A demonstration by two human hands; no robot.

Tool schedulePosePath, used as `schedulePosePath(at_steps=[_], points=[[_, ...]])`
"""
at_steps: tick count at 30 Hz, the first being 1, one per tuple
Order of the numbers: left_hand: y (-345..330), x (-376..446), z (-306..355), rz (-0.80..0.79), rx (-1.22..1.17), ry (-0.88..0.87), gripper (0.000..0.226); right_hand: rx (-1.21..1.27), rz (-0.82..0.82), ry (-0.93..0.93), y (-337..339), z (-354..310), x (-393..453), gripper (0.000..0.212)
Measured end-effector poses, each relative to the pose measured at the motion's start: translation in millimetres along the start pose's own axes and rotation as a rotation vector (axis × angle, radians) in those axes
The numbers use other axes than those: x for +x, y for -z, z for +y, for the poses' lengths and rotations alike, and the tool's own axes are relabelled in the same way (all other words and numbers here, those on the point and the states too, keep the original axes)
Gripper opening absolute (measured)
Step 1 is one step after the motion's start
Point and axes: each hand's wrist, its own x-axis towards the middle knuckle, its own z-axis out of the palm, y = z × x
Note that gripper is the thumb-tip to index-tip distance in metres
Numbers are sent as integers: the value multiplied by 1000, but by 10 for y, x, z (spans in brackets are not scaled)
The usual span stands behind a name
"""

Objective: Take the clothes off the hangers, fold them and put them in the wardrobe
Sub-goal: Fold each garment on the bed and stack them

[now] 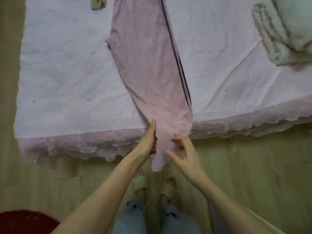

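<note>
A: Any label or writing on show? None that can be read; the view is soft.

B: Then the garment itself. The pink garment lies stretched on the bed sheet, its long axis running from the far edge of the bed towards the person, leaning slightly right as it nears. A dark stripe runs along its right side.

A: And the near end?

B: It narrows, hangs over the frilled bed edge and points down at the wooden floor. The left hand grips that end along its left side, thumb laid on the cloth. The right hand has its fingers curled at the right edge; whether they actually pinch the fabric cannot be told.

A: Anything else on the bed?

B: A rolled pale blanket far right, a beige cloth top left. Pale slippers below, a red mat in the corner.
</note>
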Motion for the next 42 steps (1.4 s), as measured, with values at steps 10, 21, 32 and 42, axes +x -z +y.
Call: schedulePosePath(at_steps=[10,21,32,42], points=[[-179,108,347,-150,-27,124,42,82,119,-225,205,-220,419,43],[-497,78,130,-45,300,-303,57,440,100,-402,638,-67,539,10],[-606,-466,233,101,-136,-24,16,541,120,-341,954,-363,320,17],[-740,-796,587,118,-164,-64,33,373,67,-221,996,-844,44,52]])
